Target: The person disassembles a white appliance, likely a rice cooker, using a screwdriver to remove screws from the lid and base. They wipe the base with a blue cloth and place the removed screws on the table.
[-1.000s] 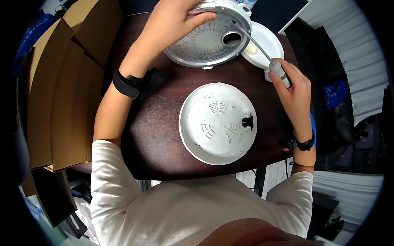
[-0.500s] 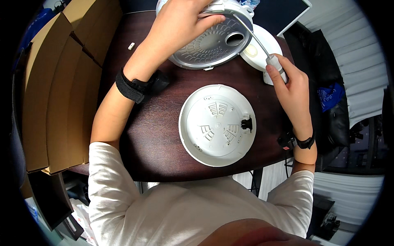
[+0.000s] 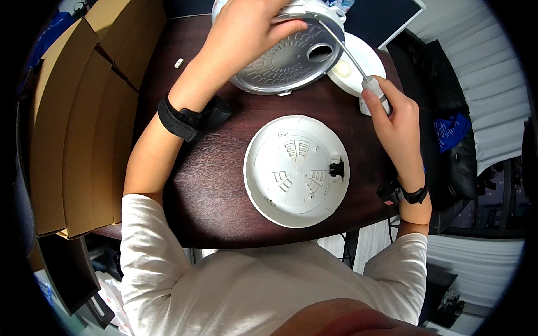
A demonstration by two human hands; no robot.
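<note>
A rice cooker lid [image 3: 274, 64] with a silver, patterned inner plate and an oval hole stands open at the far side of the table. My left hand [image 3: 255, 28] holds its upper edge, thumb lying across the inner side; the other fingers are partly cut off by the picture's top. In my right hand [image 3: 395, 109] is a screwdriver [image 3: 354, 61] with a grey handle. Its long shaft slants up to the left, and the tip meets the lid's rim near the top right. Nearer to me lies a round white plastic base [image 3: 297, 193] with vent slots and a black connector.
A white round part [image 3: 367, 60] sits behind the screwdriver at the right. One small white piece [image 3: 179, 63] lies on the dark wooden table [image 3: 207, 196] at the left. Tall cardboard boxes [image 3: 78, 129] line the left edge. A black sofa [image 3: 443, 84] stands to the right.
My right hand and the screwdriver have shifted very slightly to the left. The left hand, the lid and the white base stay in place.
</note>
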